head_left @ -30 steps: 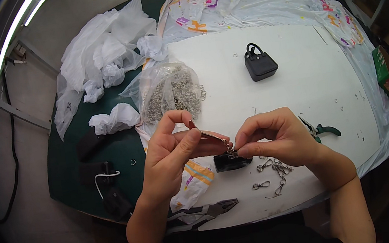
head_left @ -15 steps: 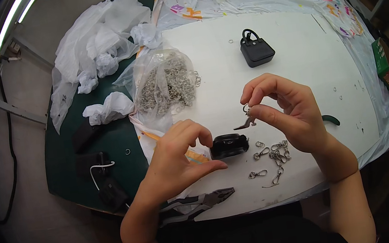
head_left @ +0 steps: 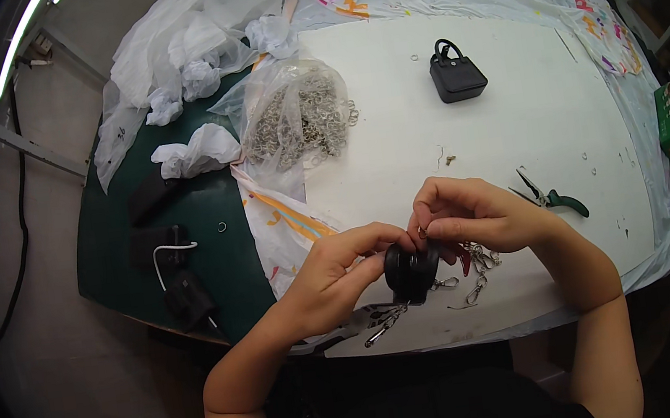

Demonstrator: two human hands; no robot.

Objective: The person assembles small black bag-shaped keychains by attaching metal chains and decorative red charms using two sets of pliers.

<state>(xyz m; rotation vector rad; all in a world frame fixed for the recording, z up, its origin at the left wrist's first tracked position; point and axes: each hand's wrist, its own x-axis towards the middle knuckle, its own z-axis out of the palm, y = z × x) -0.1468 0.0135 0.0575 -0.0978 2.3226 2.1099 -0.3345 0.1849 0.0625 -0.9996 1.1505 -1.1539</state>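
Note:
My left hand (head_left: 340, 280) is closed round a small black bag (head_left: 409, 277), tilted just above the near edge of the white board. A silver swivel clasp (head_left: 384, 325) dangles below it. My right hand (head_left: 479, 214) meets the bag's upper right side, thumb and fingers pinching a small metal ring (head_left: 422, 233). Beneath those fingers shows a small red piece (head_left: 466, 261); its kind and what it hangs from are unclear. Several silver clasps (head_left: 477, 281) with rings lie on the board close by, partly covered by my right hand.
Further back stands another small black handbag (head_left: 457, 79). Green-handled long-nose pliers (head_left: 555, 197) lie to the right. A clear plastic bag of metal rings (head_left: 298, 121) sits at the left, near crumpled white plastic (head_left: 196, 50). Black boxes with a white cable (head_left: 160, 261) rest on the green surface.
My left hand has picked up the black bag from the board. My right hand has moved down and left to it with the ring, uncovering the long-nose pliers.

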